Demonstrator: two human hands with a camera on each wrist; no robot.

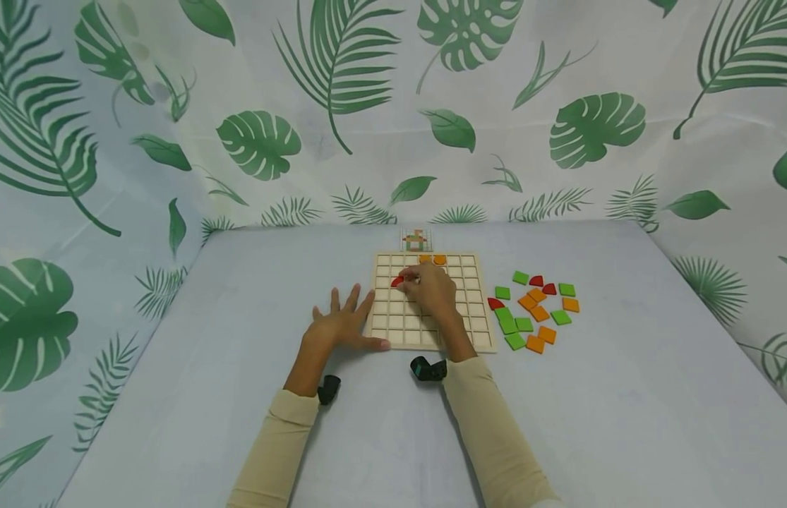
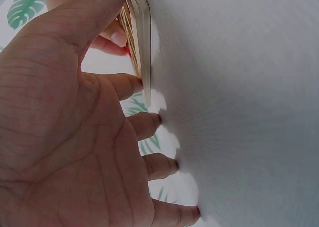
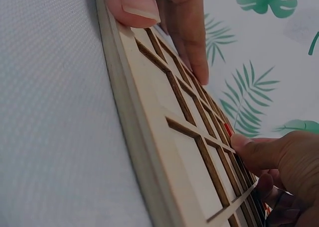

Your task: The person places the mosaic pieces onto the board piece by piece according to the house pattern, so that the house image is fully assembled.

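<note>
Two beige sleeves enter from the near side, each with a black wrist unit at the cuff; ahead of them, on the pale tabletop, the left hand lies with fingers extended and spread, grasping nothing; its thumb rests on the near left corner of the grid board and its index finger touches the left side, apparently to steady the frame.

The right hand reaches over the board; its thumb and fingertips pinch a red piece at the cells left of centre, in the far half of the grid; whether this piece is already seated or held just above its cell cannot be told.

To the right of the board lies the unplaced stock: several loose green squares, several loose orange squares and three loose red pieces, some touching, others apart.

At the far row of the board, two orange pieces are in position, the left one partly hidden by the right hand; no green piece shows on the grid.

Beyond the far edge stands a pattern card with orange, red and green parts, its detail too small to read; judged against it, the assembly is at an early stage: orange top begun, red section in hand, green section outstanding.
</note>
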